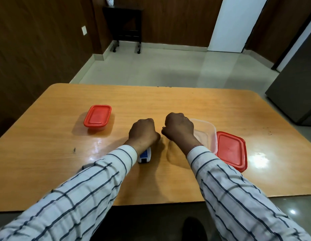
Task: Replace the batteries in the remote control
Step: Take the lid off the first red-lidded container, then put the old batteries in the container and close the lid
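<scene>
A white remote control (145, 156) with a blue panel lies on the wooden table (168, 105); only its near end shows below my left wrist. My left hand (143, 132) is closed over the rest of it. My right hand (179, 126) hovers just to the right, fingers curled, with something small pinched at the fingertips that I cannot make out. A clear plastic container (207, 134) without a lid stands behind my right wrist, its inside partly hidden. No batteries are visible.
A red lid (231, 149) lies right of the clear container. A second container with a red lid (97, 117) stands at the left of the table. A dark cabinet (294, 94) is beyond the right edge.
</scene>
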